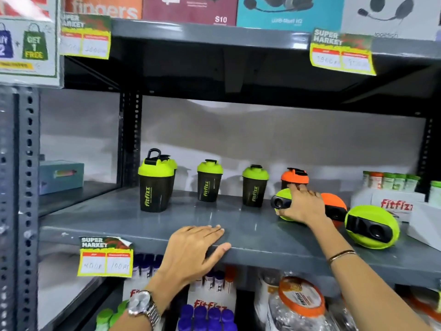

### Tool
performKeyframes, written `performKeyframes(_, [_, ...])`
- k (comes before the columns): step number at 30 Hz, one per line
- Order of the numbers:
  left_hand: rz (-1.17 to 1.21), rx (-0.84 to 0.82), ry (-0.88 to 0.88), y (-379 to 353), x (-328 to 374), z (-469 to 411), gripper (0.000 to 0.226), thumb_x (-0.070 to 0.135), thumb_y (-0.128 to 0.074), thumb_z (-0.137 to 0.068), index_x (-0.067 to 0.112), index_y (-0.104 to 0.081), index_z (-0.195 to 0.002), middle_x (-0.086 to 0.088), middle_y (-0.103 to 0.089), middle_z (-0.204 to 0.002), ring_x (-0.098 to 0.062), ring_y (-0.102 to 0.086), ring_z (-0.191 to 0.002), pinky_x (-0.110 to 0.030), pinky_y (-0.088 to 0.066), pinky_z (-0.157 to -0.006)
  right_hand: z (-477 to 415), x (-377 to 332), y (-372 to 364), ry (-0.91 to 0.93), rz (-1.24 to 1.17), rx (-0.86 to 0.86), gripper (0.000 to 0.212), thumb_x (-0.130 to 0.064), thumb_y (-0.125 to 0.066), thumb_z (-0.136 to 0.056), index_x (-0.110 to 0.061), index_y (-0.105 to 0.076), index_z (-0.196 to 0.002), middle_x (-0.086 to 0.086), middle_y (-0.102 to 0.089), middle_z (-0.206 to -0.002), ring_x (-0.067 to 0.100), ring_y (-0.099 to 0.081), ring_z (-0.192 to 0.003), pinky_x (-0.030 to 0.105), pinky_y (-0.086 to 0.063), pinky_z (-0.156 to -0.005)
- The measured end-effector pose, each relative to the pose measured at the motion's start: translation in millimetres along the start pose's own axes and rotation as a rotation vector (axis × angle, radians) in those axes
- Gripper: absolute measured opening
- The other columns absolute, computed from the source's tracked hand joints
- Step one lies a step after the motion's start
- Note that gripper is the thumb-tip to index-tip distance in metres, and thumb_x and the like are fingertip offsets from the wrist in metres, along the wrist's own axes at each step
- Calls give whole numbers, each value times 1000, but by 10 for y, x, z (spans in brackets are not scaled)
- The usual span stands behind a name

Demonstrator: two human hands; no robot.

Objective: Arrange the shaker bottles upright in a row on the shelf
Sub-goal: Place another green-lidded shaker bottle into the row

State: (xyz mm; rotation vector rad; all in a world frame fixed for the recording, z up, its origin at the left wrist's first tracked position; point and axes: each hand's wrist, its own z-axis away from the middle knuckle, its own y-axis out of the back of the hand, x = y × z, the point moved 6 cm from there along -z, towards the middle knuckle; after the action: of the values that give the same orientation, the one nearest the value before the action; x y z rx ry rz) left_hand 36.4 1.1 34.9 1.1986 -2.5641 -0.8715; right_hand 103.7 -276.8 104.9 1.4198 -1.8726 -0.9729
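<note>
Several black shaker bottles stand upright on the grey shelf (pixel 119 218): a green-lidded pair at the left (pixel 156 185), a green-lidded one (pixel 209 181), another green-lidded one (pixel 254 186), and an orange-lidded one (pixel 294 177) at the back. Three bottles lie on their sides: a green-lidded one (pixel 282 204), an orange-lidded one (pixel 334 207) and a green-lidded one (pixel 372 226) at the right. My right hand (pixel 301 207) grips the lid of the nearest lying green bottle. My left hand (pixel 194 249) rests flat on the shelf's front edge, holding nothing.
A white Fitfizz carton (pixel 391 203) with small bottles stands at the right end of the shelf. A teal box (pixel 60 175) sits on the neighbouring shelf at the left. Headset boxes fill the shelf above; jars and purple-capped bottles (pixel 205 316) fill the one below.
</note>
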Motion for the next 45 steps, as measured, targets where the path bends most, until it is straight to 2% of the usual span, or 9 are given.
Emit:
performKeyframes(10, [21, -23, 17, 56, 7, -7, 47, 54, -37, -87, 25, -71, -104, 10, -72, -105, -5, -65, -98, -23, -50, -82, 78, -123, 126, 4, -178, 170, 76, -55, -71, -61, -21, -47, -124, 8, -56, -128, 32, -53, -116, 39, -43, -87])
performKeyframes(15, [1, 80, 129, 294, -314, 81, 45, 49, -38, -87, 23, -70, -105, 6, -71, -108, -9, -64, -102, -28, -47, -89, 123, -494, 364, -15, -536, 248, 78, -64, -71, -56, -24, -48, -119, 9, -63, -119, 34, -56, -112, 39, -45, -81])
performKeyframes(23, [-104, 58, 278, 503, -859, 270, 48, 56, -39, -82, 24, -74, -92, 5, -75, -93, -11, -69, -93, -28, -52, -78, -151, -1338, 437, -161, -1109, 23, 79, -72, -70, -45, -21, -46, -101, 2, -58, -108, 24, -57, -103, 40, -47, -86])
performKeyframes(26, [-96, 33, 261, 466, -911, 338, 50, 59, -39, -82, 25, -74, -91, 6, -75, -91, -10, -69, -89, -28, -53, -75, -282, -1529, 377, -207, -1107, -78, 78, -74, -68, -46, -16, -45, -93, 5, -52, -96, 26, -51, -89, 40, -48, -79])
performKeyframes(31, [-68, 70, 215, 424, -918, 376, 47, 56, -42, -83, 24, -75, -92, 8, -75, -94, -7, -68, -91, -29, -51, -84, -360, -1613, 203, -261, -1034, -94, 99, -77, -59, -56, -9, -46, -126, 12, -55, -128, 34, -51, -117, 44, -47, -94])
performKeyframes(35, [-58, 88, 201, 397, -931, 382, 46, 54, -43, -83, 24, -75, -92, 8, -75, -93, -6, -69, -89, -29, -51, -84, -321, -1667, 155, -206, -1109, -85, 88, -78, -56, -60, -14, -50, -119, 11, -55, -129, 31, -50, -117, 42, -43, -97])
performKeyframes(38, [-53, 103, 188, 373, -931, 380, 45, 53, -44, -83, 23, -75, -92, 7, -75, -93, -7, -69, -89, -30, -52, -83, -218, -1637, 89, -231, -1358, -73, 101, -77, -65, -49, -18, -42, -127, 8, -43, -138, 25, -44, -124, 36, -37, -99])
performKeyframes(41, [-55, 113, 192, 363, -951, 384, 45, 53, -44, -83, 22, -75, -92, 6, -75, -93, -8, -69, -89, -31, -53, -83, -64, -1644, -2, -212, -1279, -30, 124, -71, -75, -41, -15, -26, -140, 10, -34, -143, 27, -41, -129, 36, -35, -102])
performKeyframes(45, [-70, 116, 192, 351, -953, 383, 46, 53, -42, -83, 22, -75, -92, 6, -75, -93, -8, -69, -89, -31, -52, -83, -23, -1734, -127, -148, -1213, -63, 114, -47, -87, -47, -5, -24, -132, 11, -44, -138, 28, -47, -123, 39, -41, -99])
